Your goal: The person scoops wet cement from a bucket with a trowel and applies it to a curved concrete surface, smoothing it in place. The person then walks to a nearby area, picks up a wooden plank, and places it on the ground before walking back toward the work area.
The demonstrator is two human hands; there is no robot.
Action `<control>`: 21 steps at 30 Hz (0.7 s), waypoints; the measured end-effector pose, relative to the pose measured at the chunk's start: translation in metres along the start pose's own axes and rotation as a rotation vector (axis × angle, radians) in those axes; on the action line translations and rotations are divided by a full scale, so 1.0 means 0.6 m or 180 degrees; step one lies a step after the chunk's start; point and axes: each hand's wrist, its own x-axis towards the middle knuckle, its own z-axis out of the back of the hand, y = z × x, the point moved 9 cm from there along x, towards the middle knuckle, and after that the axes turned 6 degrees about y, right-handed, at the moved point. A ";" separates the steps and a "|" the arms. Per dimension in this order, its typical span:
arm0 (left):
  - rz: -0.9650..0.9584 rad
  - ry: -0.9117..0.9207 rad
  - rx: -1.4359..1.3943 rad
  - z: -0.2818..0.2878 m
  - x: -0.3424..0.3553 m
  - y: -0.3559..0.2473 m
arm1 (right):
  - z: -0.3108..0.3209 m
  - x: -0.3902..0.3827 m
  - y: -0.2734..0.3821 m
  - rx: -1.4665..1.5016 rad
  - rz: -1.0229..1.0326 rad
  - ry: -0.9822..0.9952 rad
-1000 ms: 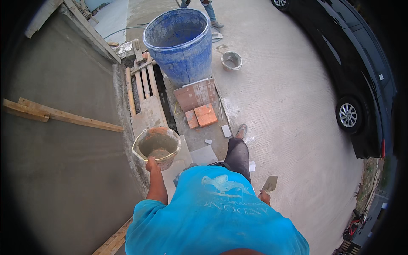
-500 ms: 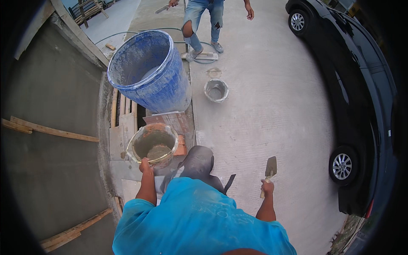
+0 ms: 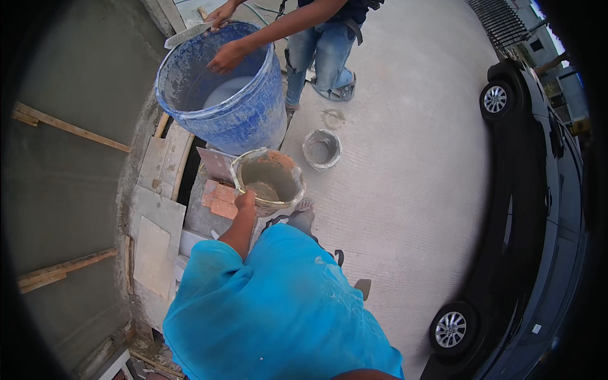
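Observation:
My left hand point(image 3: 246, 199) is closed on the rim of a mortar-smeared bucket point(image 3: 280, 159) with some grey mortar at its bottom. The bucket hangs in front of my legs, to the right of some orange bricks point(image 3: 220, 199). Only the blade of a trowel point(image 3: 363, 288) shows past the right side of my blue shirt; my right hand is hidden behind my body. Beyond the bucket stands a large blue drum point(image 3: 237, 126), splashed with cement and holding greyish water. A co-worker's hand point(image 3: 227, 57) reaches into it, and the other holds a flat trowel point(image 3: 187, 35) over its rim.
A small grey bucket point(image 3: 322, 150) stands on the concrete right of the drum. On the left are flat boards point(image 3: 153, 250) over a gap and a grey plastered wall point(image 3: 69, 183) with wooden battens. A dark car point(image 3: 525, 221) is parked along the right.
My left hand has lifted the bucket off its spot by the bricks and moved it right. My right hand has dropped out of sight. The co-worker has come forward and bent over the drum.

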 end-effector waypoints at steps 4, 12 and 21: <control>-0.0006 -0.0151 -0.0113 -0.106 -0.052 -0.034 | 0.119 0.042 -0.014 0.1864 -0.1224 0.0308; -0.0031 -0.0442 -0.0849 -0.202 -0.092 0.002 | 0.382 0.237 -0.065 0.2764 -0.1471 0.0264; -0.0130 -0.1359 -0.1587 -0.262 -0.199 0.117 | 0.944 0.567 -0.051 0.2669 -0.0664 -0.0525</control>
